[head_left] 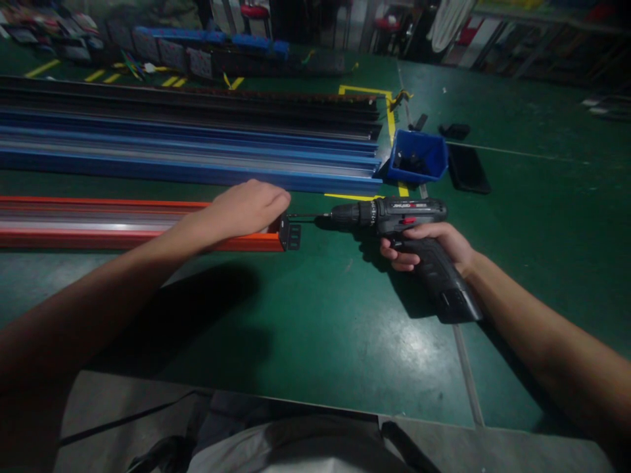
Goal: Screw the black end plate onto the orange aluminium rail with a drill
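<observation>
A long orange-red rail lies at the left, with a black end cap at its right end. My left hand is closed over that end of the rail, fingers curled down by the cap. In my right hand is a black cordless drill, gripped by its handle and pointing left. Its long thin bit reaches to the end cap; whether the tip touches a screw cannot be made out.
Blue rails and black rails lie beyond the orange one. A blue bin with dark parts stands behind the drill, beside a flat black object. The green table's front edge runs below.
</observation>
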{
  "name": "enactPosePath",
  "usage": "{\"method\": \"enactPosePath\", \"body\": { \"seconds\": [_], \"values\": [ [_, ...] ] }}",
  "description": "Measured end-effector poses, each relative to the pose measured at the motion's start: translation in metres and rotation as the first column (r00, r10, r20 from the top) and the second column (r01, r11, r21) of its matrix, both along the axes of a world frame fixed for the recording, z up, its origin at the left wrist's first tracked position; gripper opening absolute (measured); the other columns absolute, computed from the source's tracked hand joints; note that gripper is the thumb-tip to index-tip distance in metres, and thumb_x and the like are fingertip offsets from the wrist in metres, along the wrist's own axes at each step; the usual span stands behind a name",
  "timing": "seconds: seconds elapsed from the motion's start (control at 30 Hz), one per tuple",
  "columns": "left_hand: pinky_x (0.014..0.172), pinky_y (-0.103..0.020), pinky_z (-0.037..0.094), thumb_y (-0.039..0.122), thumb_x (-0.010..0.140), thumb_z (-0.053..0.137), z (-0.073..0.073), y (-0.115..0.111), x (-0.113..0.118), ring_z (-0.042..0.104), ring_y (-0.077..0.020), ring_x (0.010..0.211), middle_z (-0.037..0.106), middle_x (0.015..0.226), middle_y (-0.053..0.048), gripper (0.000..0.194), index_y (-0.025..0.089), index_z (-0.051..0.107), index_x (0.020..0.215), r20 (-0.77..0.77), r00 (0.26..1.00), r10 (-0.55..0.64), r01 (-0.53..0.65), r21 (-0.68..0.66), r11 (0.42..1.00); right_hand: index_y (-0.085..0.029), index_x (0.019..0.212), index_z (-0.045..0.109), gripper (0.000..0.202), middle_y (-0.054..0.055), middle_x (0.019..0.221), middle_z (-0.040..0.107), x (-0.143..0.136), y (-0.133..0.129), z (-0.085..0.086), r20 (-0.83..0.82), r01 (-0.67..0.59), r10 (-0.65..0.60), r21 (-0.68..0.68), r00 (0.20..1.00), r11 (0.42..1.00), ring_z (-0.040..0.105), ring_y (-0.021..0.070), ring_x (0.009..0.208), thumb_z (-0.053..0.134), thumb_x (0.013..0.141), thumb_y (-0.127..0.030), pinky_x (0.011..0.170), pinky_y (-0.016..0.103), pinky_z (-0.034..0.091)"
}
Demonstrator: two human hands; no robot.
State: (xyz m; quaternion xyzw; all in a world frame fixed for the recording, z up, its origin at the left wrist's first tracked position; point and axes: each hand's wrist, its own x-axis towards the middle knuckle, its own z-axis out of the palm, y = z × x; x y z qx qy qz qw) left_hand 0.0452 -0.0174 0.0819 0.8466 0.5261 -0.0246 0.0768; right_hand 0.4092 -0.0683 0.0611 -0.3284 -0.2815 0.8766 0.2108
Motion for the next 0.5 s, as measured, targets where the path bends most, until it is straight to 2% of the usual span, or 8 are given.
{"method": "enactPosePath", "body": {
  "seconds": [0.17,0.33,0.5],
  "values": [
    [0.076,-0.035,0.049,0.043,0.1,0.022,0.0001,-0.0005,0.0,0.069,-0.0247,0.09,0.076,0.102,-0.008,0.052,0.022,0.068,0.086,-0.007,1.0,-0.015,0.015,0.026,1.0,-0.011,0.104,0.063,0.02,0.009,0.088,0.063,0.0001,-0.0004,0.0007,0.015,-0.001,0.0,0.0,1.0,1.0,0.044,0.0133,0.058,0.06,0.087,-0.021,0.057,0.029,0.052],
    [0.078,-0.035,0.049,0.043,0.099,0.024,0.0014,-0.0009,0.0007,0.069,-0.0246,0.089,0.076,0.101,-0.008,0.05,0.023,0.067,0.085,0.006,1.0,-0.019,0.019,0.014,1.0,-0.009,0.102,0.065,0.021,0.009,0.087,0.064,-0.0003,0.0,0.0005,0.009,0.003,-0.003,0.016,1.0,1.0,0.043,0.0123,0.057,0.063,0.085,-0.021,0.057,0.028,0.051],
    [0.077,-0.035,0.049,0.045,0.099,0.023,0.0,-0.0009,-0.0002,0.069,-0.0248,0.089,0.077,0.101,-0.008,0.051,0.023,0.068,0.085,0.004,1.0,-0.011,0.01,0.027,1.0,-0.01,0.103,0.064,0.02,0.009,0.087,0.063,-0.0004,-0.0001,0.0005,0.027,0.006,-0.006,0.008,1.0,1.0,0.043,0.013,0.057,0.061,0.086,-0.021,0.055,0.029,0.05]
  ]
}}
